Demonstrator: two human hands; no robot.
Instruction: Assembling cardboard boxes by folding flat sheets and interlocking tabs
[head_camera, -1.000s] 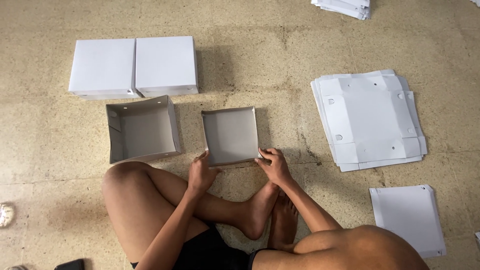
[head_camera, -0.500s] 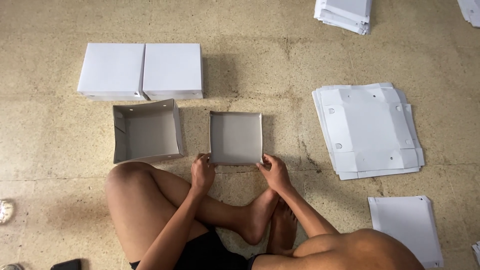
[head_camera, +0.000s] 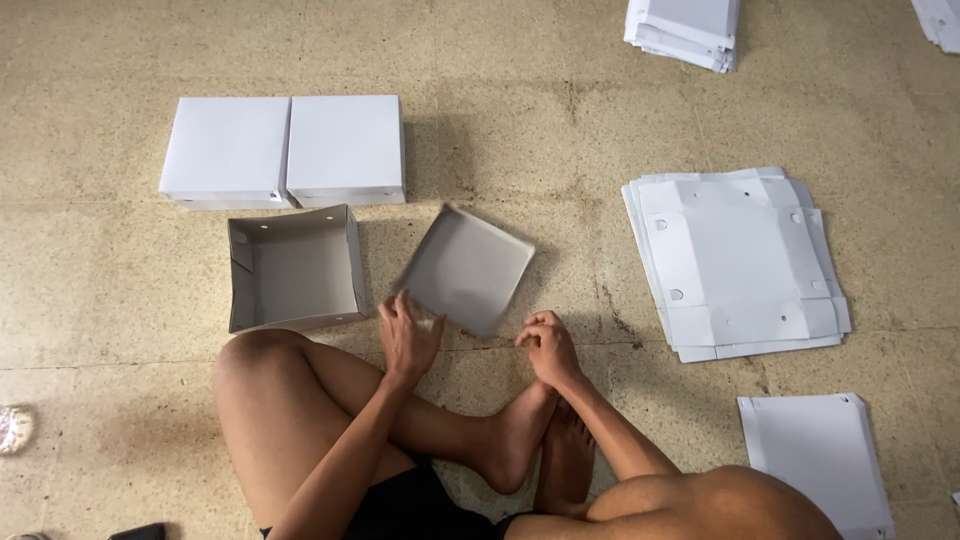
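Since a moment ago the tray (head_camera: 465, 268) has been turned askew, apparently gripped by the left hand (head_camera: 408, 338), the right hand (head_camera: 545, 345) loosely curled beside it.

The shallow grey-white cardboard tray (head_camera: 465, 268) is folded up, open side upward, its low walls raised on all 4 sides. It is turned cornerwise and looks blurred. It sits just right of the open grey box (head_camera: 292, 268) on the floor, near it but apart, its near left corner under fingers.
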